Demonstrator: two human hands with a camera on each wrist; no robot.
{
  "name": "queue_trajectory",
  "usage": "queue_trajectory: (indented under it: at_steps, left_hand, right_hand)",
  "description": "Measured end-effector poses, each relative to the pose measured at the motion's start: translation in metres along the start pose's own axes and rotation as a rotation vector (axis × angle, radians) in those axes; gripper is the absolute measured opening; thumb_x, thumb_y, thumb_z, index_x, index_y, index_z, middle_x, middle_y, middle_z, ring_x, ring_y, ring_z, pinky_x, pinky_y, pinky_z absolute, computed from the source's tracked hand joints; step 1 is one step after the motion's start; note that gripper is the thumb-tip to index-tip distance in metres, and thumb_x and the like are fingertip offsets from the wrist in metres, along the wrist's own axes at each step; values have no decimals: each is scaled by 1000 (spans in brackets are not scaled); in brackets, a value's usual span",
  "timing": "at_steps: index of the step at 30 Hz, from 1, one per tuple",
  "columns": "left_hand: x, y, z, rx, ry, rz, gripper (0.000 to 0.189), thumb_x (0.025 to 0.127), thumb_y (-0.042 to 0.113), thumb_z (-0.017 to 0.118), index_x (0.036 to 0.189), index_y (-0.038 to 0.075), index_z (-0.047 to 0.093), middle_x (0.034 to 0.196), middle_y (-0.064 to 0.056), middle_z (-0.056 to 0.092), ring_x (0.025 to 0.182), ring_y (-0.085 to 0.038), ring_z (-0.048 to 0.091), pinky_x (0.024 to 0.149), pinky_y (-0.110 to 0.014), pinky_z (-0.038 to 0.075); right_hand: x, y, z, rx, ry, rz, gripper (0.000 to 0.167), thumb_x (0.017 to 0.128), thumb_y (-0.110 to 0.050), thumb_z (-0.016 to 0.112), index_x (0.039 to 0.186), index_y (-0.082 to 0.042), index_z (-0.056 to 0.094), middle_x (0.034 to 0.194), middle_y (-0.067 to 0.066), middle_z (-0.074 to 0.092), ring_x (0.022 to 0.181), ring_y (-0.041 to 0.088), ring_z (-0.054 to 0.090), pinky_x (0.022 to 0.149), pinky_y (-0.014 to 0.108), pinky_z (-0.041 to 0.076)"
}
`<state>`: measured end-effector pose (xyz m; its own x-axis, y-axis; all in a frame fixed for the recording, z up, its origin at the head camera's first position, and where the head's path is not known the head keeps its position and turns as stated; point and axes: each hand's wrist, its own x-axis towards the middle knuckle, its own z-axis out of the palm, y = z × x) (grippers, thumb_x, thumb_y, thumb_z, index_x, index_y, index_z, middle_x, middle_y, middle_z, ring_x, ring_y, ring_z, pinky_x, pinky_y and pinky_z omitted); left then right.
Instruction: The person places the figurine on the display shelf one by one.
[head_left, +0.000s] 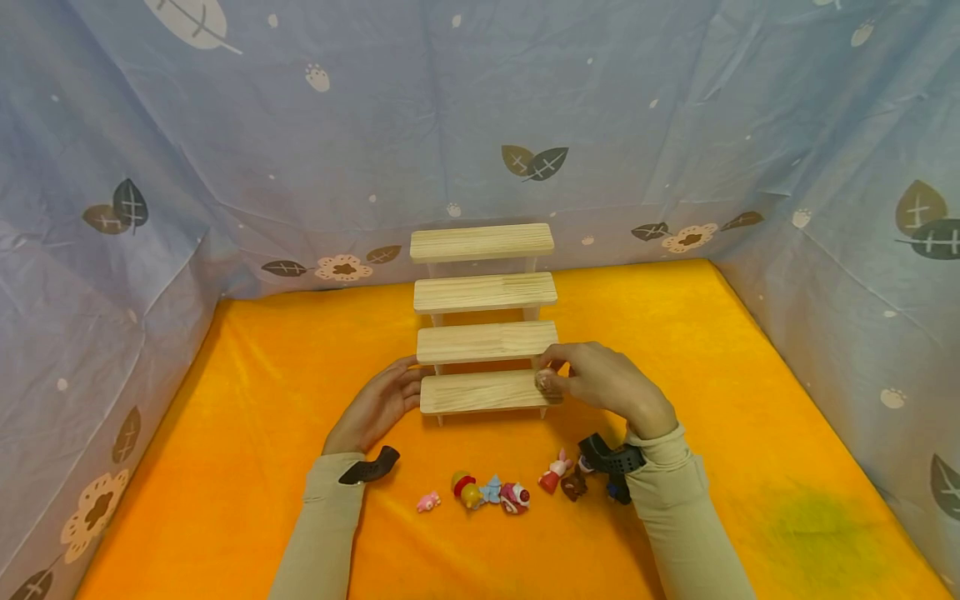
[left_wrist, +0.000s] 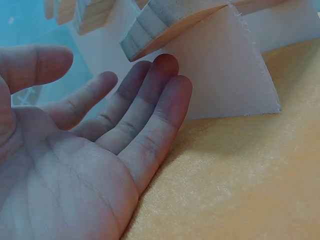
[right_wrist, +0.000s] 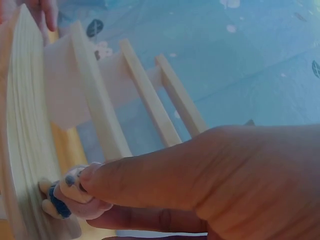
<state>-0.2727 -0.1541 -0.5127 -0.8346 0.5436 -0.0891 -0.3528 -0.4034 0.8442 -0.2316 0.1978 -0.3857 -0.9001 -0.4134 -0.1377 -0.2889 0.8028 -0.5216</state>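
Right hand (head_left: 607, 383): the grip is closed on a small figurine (right_wrist: 75, 197), pinched between thumb and fingers. The figurine is at the right end of the lowest shelf (head_left: 480, 392) of the wooden stand (head_left: 486, 340). The pinch is at the upper part, leaving the tan and blue lower part toward the wood, presumably so that its base is unobstructed.

Left hand (head_left: 386, 404): the grip is open and holds nothing. Its fingers reach to the shelf's left end, beside the white side panel (left_wrist: 215, 70); the position suggests a readiness to steady the stand. The stepped tiers appear intended to give each shelf a clear front.

Other figurines lie on the orange cloth (head_left: 300, 375) before the stand, within reach of both hands: a pink figurine (head_left: 428, 501) at the left, a blue figurine (head_left: 491, 490) mid-row and a brown figurine (head_left: 574, 483) nearer the right wrist.

Limits of inspection: the fingers cover much of the held figurine, and whether the shelf bears its weight cannot be determined. Left fingertip contact with the stand is unconfirmed. The black wrist mount (head_left: 611, 456) partly hides a dark figurine (head_left: 618, 490). Both forearms are cut off by the lower edge of the head view.
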Motion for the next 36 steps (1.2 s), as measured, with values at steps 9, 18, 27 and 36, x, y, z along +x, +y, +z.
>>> queue_trajectory:
  at_steps: [9, 18, 27, 36]
  left_hand:
    - [-1, 1, 1, 7, -9, 3, 37, 113, 27, 33, 144, 8, 40, 140, -9, 55, 118, -19, 63, 101, -31, 54]
    - [0, 0, 0, 21, -1, -4, 41, 113, 27, 33, 147, 6, 37, 143, -10, 53, 120, -20, 63, 101, -32, 54]
    - [1, -1, -2, -9, -16, 2, 36, 113, 26, 32, 143, 8, 42, 139, -8, 58, 118, -20, 64, 100, -32, 54]
    - [0, -1, -2, 10, -10, 1, 37, 113, 26, 32, 143, 7, 41, 139, -8, 57, 119, -20, 63, 101, -32, 54]
  right_hand:
    - [-1, -1, 0, -22, 7, -28, 24, 100, -21, 64, 122, -14, 72, 113, 4, 73, 69, 13, 51, 64, 28, 41]
    - [-5, -4, -4, -60, 14, 18, 31, 99, -29, 66, 126, -15, 68, 117, 7, 72, 81, 16, 61, 70, 34, 49]
    - [-14, -8, -13, -49, 98, 24, 36, 98, -20, 67, 132, -9, 64, 125, 11, 69, 91, 22, 63, 71, 34, 51]
    - [-20, -25, -12, -14, 175, -126, 34, 98, -18, 67, 131, -9, 65, 125, 7, 69, 97, 22, 63, 78, 36, 53]
